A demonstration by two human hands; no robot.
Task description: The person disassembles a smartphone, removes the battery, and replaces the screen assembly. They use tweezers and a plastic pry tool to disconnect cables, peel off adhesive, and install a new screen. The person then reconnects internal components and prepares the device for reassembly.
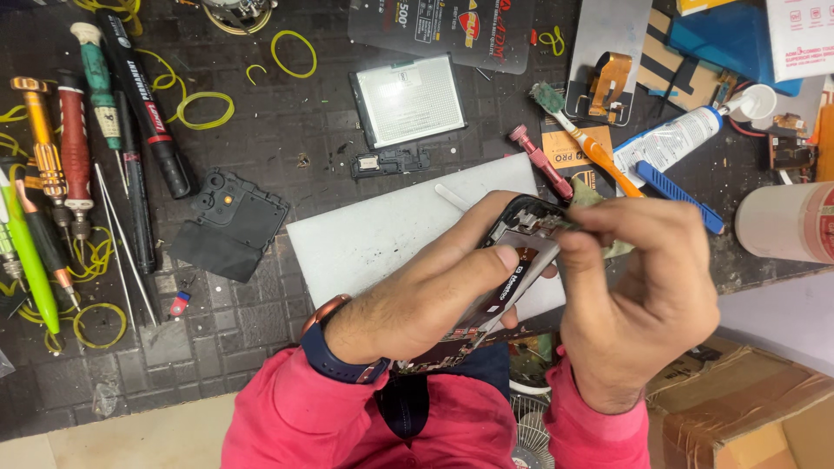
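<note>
This is a phone repair workshop. A dark, gridded work mat (261, 130) fills the bench, with screwdrivers (76, 143) lined along the left of the frame. A loose battery (408, 100) and a black plastic cover (228, 226) lie at upper centre, a glue tube (669, 139) and toothbrush (582, 139) at upper right, and yellow rubber bands (293, 52) lie scattered around.

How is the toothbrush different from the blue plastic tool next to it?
The toothbrush has an orange handle with a worn bristle head; the blue plastic tool is one colour and has no bristles. The toothbrush looks longer than the blue tool. Its lower end slips behind the right hand, while the blue tool lies fully in view. Both lie slanted on the dark bench.
</note>
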